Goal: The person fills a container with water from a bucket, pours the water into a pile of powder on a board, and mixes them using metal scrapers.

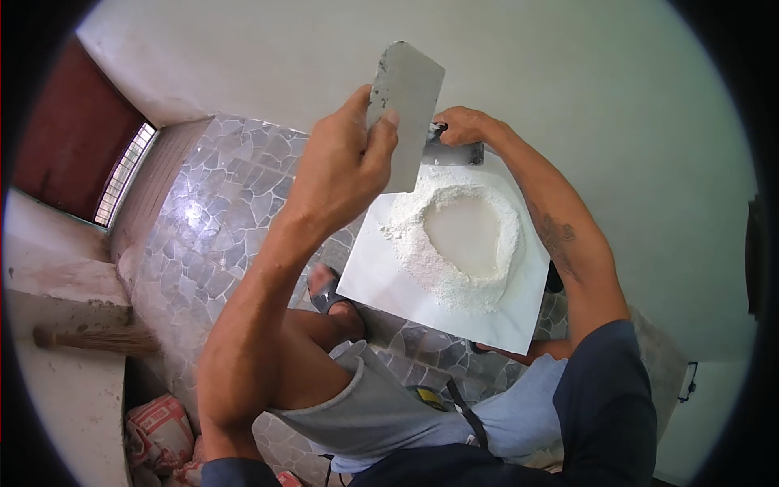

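Observation:
My left hand (pixel 345 158) is closed round a rectangular steel trowel (pixel 414 114), its grey flat face raised with the thumb pressed against it and dark specks along one edge. If it has a handle, my palm hides it. Beyond the board's far side, my right hand (pixel 464 127) grips a wide putty knife (pixel 458 154) with a dark blade, just past the powder. On the white board (pixel 381 284) lies a ring of white powder (pixel 414 260), lumpy along its rim. Inside the ring is a pale pool of liquid (pixel 464 235).
Grey stone-patterned flooring (pixel 215 219) surrounds the board, with my sandalled foot (pixel 333 296) at its left. A bare wall (pixel 600 89) rises close behind. To the left are a dark red door (pixel 65 130), a straw broom (pixel 105 339) and red-and-white sacks (pixel 160 430).

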`<state>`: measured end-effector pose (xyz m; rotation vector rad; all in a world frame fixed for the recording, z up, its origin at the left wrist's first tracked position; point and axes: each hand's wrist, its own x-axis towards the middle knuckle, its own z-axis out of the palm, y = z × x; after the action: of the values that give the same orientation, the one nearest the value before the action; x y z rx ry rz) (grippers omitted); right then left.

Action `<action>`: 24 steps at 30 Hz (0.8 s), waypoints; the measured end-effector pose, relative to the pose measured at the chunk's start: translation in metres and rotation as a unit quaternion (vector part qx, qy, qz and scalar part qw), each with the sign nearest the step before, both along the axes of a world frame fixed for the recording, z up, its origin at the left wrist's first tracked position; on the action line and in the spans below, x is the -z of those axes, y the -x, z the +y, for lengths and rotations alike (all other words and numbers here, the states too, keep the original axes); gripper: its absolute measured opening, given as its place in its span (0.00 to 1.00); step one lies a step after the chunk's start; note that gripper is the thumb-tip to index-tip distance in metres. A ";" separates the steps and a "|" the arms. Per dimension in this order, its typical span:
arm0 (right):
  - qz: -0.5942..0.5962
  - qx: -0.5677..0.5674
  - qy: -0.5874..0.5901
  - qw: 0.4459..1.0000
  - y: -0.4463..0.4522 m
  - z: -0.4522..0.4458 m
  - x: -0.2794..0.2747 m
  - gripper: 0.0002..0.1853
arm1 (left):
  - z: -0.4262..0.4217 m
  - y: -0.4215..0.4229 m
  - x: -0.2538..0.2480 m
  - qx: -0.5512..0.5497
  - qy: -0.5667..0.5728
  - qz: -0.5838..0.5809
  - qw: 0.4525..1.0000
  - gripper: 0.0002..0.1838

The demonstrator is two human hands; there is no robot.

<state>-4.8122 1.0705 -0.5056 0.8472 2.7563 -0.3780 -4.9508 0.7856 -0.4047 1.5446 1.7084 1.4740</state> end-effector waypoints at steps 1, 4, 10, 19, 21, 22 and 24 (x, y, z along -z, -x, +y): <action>-0.003 -0.010 0.009 1.000 0.006 0.004 0.005 0.22 | -0.001 0.002 -0.002 -0.001 0.013 0.004 1.000 0.24; 0.007 -0.067 0.030 0.997 0.025 0.008 0.026 0.22 | -0.002 0.007 -0.005 0.008 0.026 0.012 1.000 0.26; 0.017 -0.156 0.102 0.982 0.054 -0.061 0.010 0.21 | 0.001 0.011 0.004 -0.012 0.020 0.007 1.000 0.27; 0.079 -0.306 0.105 0.943 0.051 -0.086 0.014 0.25 | -0.002 0.014 0.004 -0.003 0.000 0.019 1.000 0.27; -0.003 -0.294 0.093 0.951 0.047 -0.089 0.005 0.23 | -0.001 0.013 0.005 -0.009 -0.020 0.020 1.000 0.26; -0.005 -0.284 0.090 0.955 0.044 -0.092 0.002 0.22 | -0.001 0.012 0.006 -0.014 -0.030 0.016 0.999 0.24; -0.009 -0.263 0.082 0.961 0.035 -0.099 -0.007 0.19 | -0.001 0.011 0.005 -0.016 -0.038 0.008 0.999 0.23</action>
<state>-4.8473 0.9711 -0.4987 0.0621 2.7420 -0.4764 -4.9618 0.7848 -0.4102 1.5793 1.7123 1.5640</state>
